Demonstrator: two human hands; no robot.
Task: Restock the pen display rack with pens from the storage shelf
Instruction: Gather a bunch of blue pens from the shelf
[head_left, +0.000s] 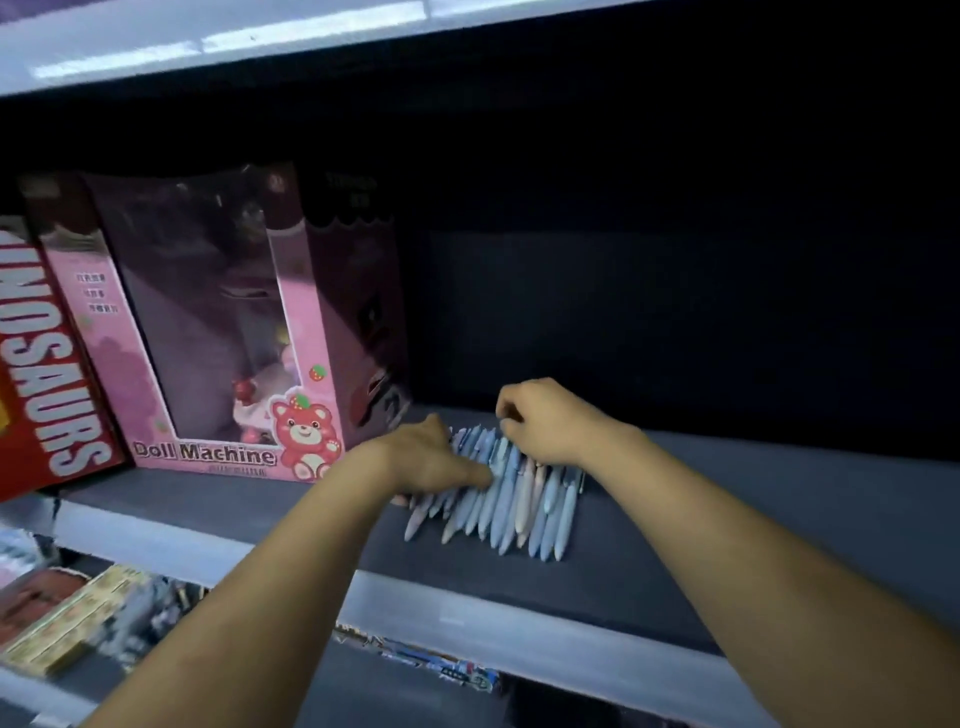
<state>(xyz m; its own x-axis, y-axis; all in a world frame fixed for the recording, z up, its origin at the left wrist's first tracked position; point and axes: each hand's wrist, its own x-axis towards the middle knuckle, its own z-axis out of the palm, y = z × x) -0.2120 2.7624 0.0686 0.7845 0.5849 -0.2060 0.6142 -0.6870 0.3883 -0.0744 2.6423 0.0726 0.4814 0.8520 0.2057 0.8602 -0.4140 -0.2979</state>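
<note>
- Storage shelf: a dark board that runs the width of the view. Its back is in deep shadow, so you cannot make out anything behind the pens.
- DINOSAURS box and pink Doll Machine box: both stand at the left of the shelf. The pink box is near the pens but not touching them.
- Lower shelf: it holds blurred packaged goods, too smeared to identify.
- Pen display rack: not in view, so you cannot judge how full it is from here.
- Pens: a loose row of pale blue and cream barrels lies flat on the shelf, side by side. Their long axes run from the front edge toward the back, fanned slightly. The near tips point at you and the far ends sit under your hands.
- Left hand: it covers the left flank of the row, with the thumb laid across the barrels. Its fingers are hidden behind the hand, so you cannot tell whether they grip or only press.
- Right hand: it sits at the far right ends of the row. Its fingers are curled tight and narrow over the pen ends, holding them.
- Key relation: the row lies between your two hands, both already in contact. Judgement: the next move is to close both flanks inward, square to the barrels, to bunch them.
- Risk: pens at the right edge lie outside both hands and may roll loose.
</note>
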